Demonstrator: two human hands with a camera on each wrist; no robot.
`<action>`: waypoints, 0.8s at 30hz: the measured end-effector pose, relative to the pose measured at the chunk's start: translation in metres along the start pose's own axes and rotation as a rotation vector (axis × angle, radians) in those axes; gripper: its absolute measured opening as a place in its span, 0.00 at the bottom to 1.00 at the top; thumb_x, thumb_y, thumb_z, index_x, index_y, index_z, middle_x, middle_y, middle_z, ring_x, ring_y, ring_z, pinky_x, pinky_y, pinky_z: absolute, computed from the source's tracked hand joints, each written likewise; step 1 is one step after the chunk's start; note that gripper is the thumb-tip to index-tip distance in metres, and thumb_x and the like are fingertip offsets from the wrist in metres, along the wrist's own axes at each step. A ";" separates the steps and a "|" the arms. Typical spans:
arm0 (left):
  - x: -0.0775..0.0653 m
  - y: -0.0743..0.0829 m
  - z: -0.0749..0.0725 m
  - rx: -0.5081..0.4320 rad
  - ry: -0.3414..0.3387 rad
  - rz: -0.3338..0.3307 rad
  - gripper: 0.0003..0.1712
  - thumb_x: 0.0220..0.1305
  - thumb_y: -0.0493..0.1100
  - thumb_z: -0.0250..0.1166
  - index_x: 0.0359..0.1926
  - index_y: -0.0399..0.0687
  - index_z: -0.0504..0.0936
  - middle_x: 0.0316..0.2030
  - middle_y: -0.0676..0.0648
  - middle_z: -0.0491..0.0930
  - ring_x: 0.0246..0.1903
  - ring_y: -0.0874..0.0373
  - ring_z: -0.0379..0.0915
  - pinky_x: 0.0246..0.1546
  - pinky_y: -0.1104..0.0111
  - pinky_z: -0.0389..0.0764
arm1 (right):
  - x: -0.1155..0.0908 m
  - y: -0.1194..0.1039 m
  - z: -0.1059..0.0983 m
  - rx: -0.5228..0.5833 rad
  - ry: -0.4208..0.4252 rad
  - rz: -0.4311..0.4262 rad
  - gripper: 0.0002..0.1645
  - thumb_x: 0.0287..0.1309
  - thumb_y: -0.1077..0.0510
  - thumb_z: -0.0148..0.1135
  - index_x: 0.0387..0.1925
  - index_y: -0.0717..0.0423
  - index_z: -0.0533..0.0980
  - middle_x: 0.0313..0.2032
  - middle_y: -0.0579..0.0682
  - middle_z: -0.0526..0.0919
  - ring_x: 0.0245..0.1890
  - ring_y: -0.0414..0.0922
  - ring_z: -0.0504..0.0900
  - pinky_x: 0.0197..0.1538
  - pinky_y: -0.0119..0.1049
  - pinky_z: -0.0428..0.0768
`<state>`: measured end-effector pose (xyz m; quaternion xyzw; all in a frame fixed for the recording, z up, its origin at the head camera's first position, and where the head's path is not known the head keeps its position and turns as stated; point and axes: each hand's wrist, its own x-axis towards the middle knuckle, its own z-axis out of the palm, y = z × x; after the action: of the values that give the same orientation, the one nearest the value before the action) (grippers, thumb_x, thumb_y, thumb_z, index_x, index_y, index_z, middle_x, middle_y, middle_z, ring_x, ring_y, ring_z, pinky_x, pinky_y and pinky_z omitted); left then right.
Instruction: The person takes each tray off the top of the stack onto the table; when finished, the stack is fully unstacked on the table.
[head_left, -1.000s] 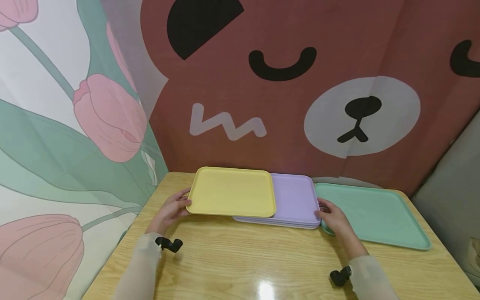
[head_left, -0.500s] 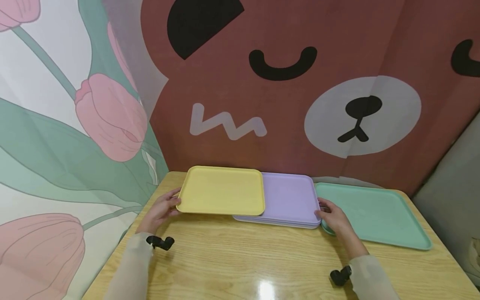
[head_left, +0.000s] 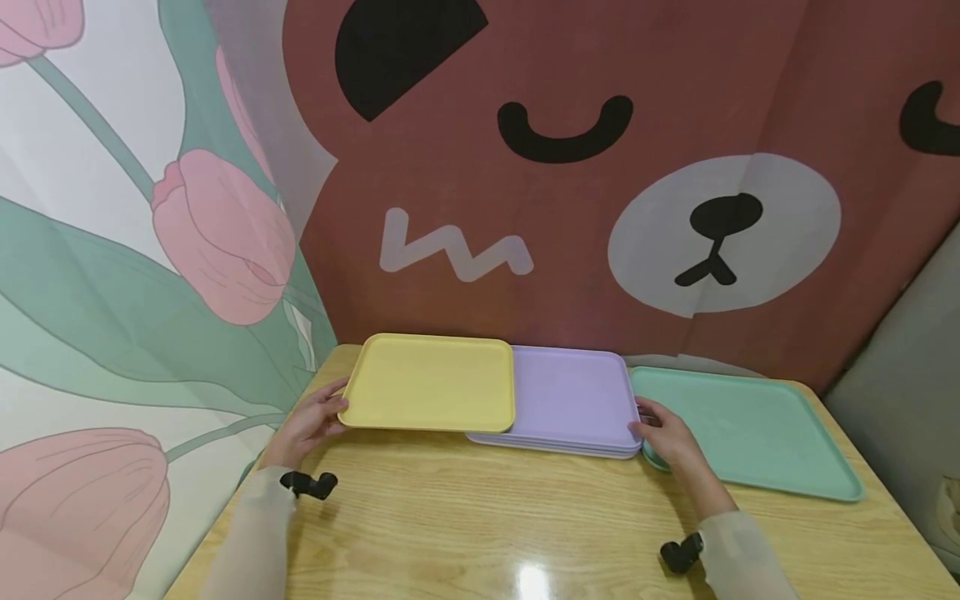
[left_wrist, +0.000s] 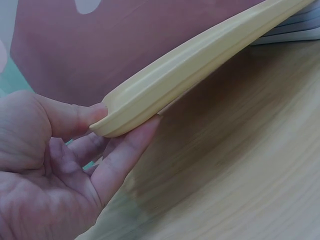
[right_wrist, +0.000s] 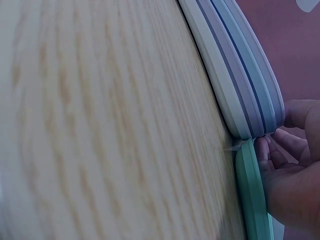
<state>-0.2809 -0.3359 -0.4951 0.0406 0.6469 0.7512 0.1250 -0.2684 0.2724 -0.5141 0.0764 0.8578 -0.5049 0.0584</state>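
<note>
My left hand [head_left: 306, 425] pinches the left edge of a yellow tray [head_left: 431, 383], thumb above and fingers beneath. In the left wrist view the yellow tray [left_wrist: 170, 75] slants, its held corner clear of the wood. Its right part overlaps a lilac tray [head_left: 573, 392], the top of a stack of several trays. At the right end of that stack, my right hand [head_left: 669, 435] has its thumb on the rim and its fingers curled against the edge. Seen from the right wrist, the stack [right_wrist: 240, 75] has white, lilac and blue layers.
A larger green tray [head_left: 750, 429] lies flat on the wooden table [head_left: 480, 517], right beside the stack and partly under my right hand. A wall hanging with a bear face [head_left: 570, 250] stands directly behind the table, and a tulip-patterned hanging [head_left: 225, 242] on the left.
My left hand has drawn the yellow tray leftward, so more of the lilac tray shows. My right hand has stayed at the stack's end.
</note>
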 end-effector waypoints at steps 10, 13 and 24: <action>-0.007 0.008 -0.011 0.004 0.037 0.000 0.35 0.80 0.33 0.43 0.80 0.35 0.39 0.42 0.55 0.84 0.36 0.61 0.84 0.34 0.70 0.85 | 0.000 0.001 0.000 0.007 0.006 0.002 0.40 0.71 0.55 0.58 0.77 0.61 0.56 0.69 0.67 0.65 0.68 0.62 0.65 0.70 0.58 0.65; -0.008 0.008 -0.012 -0.001 0.065 -0.003 0.35 0.80 0.33 0.44 0.80 0.35 0.41 0.41 0.55 0.84 0.35 0.61 0.84 0.32 0.70 0.85 | 0.000 0.001 0.000 0.009 0.004 0.001 0.39 0.71 0.55 0.58 0.77 0.61 0.56 0.69 0.67 0.65 0.67 0.62 0.65 0.70 0.58 0.64; -0.015 0.015 -0.023 -0.001 0.073 -0.015 0.37 0.79 0.33 0.45 0.80 0.35 0.39 0.41 0.56 0.85 0.36 0.62 0.85 0.35 0.68 0.86 | -0.001 0.000 0.001 0.009 0.005 -0.003 0.39 0.71 0.56 0.58 0.77 0.61 0.56 0.69 0.67 0.65 0.67 0.63 0.65 0.70 0.58 0.64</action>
<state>-0.2733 -0.3632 -0.4822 0.0082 0.6507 0.7517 0.1068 -0.2678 0.2719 -0.5147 0.0767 0.8558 -0.5085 0.0554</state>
